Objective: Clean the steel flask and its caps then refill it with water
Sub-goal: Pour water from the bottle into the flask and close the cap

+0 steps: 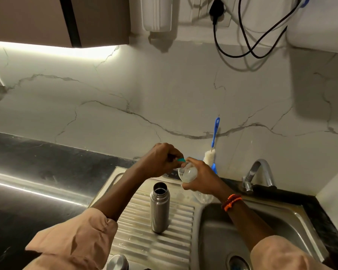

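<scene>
Two hands up over the drainboard, one open flask standing below them.

I count one steel flask [160, 207], upright and uncapped on the ribbed drainboard [176, 242], just left of the sink basin [293, 217] edge and apart from both hands. One steel cap [117, 262] shows at the bottom edge, half cut off. My left hand [160, 161] has its fingers curled round a small teal piece [181, 159]; my right hand [201, 179] grips one clear bottle [186, 173] holding whitish liquid, the two hands touching at its mouth. One bottle brush [213, 145] leans on the marble wall behind; one tap [259, 175] stands at the basin's far right. I see bare ribs to the flask's right up to the basin rim, and dark counter [37, 182] to the left.
</scene>
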